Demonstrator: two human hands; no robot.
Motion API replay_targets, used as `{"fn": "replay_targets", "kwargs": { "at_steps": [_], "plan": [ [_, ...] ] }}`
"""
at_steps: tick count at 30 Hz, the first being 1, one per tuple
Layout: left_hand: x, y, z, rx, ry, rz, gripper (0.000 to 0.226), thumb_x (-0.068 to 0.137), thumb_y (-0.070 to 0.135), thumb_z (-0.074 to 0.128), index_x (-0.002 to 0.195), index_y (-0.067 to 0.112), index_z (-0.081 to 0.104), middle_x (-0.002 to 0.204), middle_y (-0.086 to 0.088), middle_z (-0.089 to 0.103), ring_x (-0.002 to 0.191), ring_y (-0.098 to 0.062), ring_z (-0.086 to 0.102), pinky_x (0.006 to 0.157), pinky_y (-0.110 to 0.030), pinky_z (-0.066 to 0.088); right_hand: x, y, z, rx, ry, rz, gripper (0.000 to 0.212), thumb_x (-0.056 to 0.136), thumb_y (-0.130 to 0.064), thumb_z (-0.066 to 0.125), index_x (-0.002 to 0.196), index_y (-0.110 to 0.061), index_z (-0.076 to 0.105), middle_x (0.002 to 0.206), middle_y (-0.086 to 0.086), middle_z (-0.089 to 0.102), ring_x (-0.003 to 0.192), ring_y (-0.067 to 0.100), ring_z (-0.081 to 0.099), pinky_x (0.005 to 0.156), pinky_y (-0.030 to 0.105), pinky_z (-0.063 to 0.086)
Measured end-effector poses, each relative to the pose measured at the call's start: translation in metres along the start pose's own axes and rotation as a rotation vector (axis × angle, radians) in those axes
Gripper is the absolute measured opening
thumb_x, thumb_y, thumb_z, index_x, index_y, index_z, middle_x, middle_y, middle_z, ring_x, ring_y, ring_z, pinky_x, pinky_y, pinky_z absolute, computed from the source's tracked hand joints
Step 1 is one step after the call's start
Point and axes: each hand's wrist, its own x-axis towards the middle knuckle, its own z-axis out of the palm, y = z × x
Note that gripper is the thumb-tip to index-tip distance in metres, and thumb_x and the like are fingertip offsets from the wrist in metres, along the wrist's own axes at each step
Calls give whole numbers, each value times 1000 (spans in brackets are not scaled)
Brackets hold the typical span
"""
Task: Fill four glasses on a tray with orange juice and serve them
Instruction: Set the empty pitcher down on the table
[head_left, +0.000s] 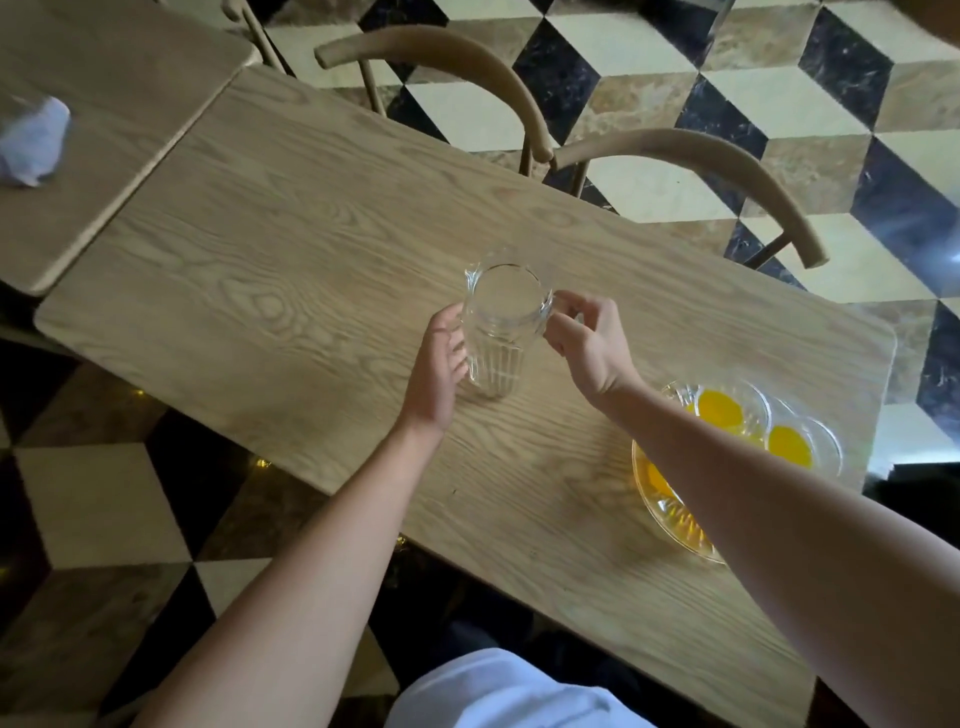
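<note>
White cloth of the person's top (498, 691) fills the bottom middle of the frame, and two bare forearms reach up from it over a long wooden table (291, 270) that runs from upper left to lower right. At the centre stands an empty clear glass pitcher (501, 332), ribbed down its sides, upright on the wood. Left hand (439, 371) lies against the pitcher's left side, palm turned toward the glass, fingers loosely curved and close together around the wall. Right hand (584, 338) is at the pitcher's right rim where the handle sits, thumb and forefinger curled in a pinch there; whether they fully close on the handle I cannot tell.

Toward the lower right, a round glass tray (657, 512) rests on the table near its end, partly hidden under the right forearm. Glasses of orange juice stand on it; two (719, 408) (789, 447) show plainly. Two wooden chairs (691, 150) stand along the far edge, on checkered floor tiles.
</note>
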Motion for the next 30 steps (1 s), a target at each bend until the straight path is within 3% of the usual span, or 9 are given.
{"fn": "replay_targets", "kwargs": {
  "at_steps": [4, 7, 11, 14, 19, 24, 27, 30],
  "plan": [
    [0, -1, 1, -2, 14, 51, 49, 84, 51, 32, 129, 35, 43, 138, -7, 42, 137, -21, 44, 111, -33, 36, -2, 6, 4, -28, -28, -20, 19, 62, -12, 50, 51, -20, 38, 52, -9, 35, 55, 8, 31, 53, 25, 26],
    [-1, -5, 1, 11, 18, 63, 47, 86, 49, 28, 130, 37, 42, 136, -2, 46, 130, -14, 48, 101, -27, 40, -3, 8, 1, -28, -24, -8, 20, 62, -13, 51, 50, -22, 38, 52, -8, 36, 56, 10, 31, 54, 27, 26],
    [-6, -9, 3, 35, 25, 25, 59, 83, 59, 33, 138, 40, 42, 148, -4, 47, 141, -19, 44, 107, -36, 39, 0, 7, -4, -66, -44, -7, 19, 62, -14, 51, 49, -24, 41, 54, -5, 39, 59, 13, 34, 56, 29, 28],
    [-7, -9, 4, 36, 30, 25, 59, 86, 53, 28, 141, 37, 40, 147, -3, 46, 143, -20, 43, 109, -39, 38, 1, 8, -4, -68, -40, 0, 20, 62, -15, 51, 47, -25, 41, 53, -6, 40, 59, 14, 37, 58, 30, 29],
    [-7, -5, 4, 30, 26, 18, 54, 80, 57, 33, 131, 42, 41, 137, 2, 48, 135, -16, 47, 92, -29, 42, 3, 11, -3, -97, -49, -14, 16, 63, -16, 52, 51, -21, 42, 56, -1, 42, 61, 16, 39, 60, 32, 31],
    [-6, -5, 4, 62, 24, 31, 48, 85, 50, 28, 130, 42, 41, 129, 7, 51, 124, -10, 52, 86, -22, 41, 3, 12, -2, -104, -41, -11, 13, 62, -17, 52, 53, -18, 43, 56, -1, 41, 61, 14, 38, 60, 32, 31],
    [-4, -8, 0, 97, 15, 60, 32, 101, 44, 29, 130, 41, 41, 128, 6, 52, 112, 3, 53, 95, -25, 42, 0, 11, 0, -96, -24, 0, 12, 62, -18, 52, 53, -17, 45, 56, -1, 42, 61, 14, 39, 59, 31, 32],
    [1, -13, -1, 72, 34, 54, 29, 112, 32, 24, 133, 38, 42, 133, 2, 49, 114, -2, 53, 103, -33, 37, -3, 10, 2, -93, -6, 21, 10, 62, -19, 52, 55, -13, 48, 55, 0, 44, 61, 15, 40, 59, 30, 33]
  ]
}}
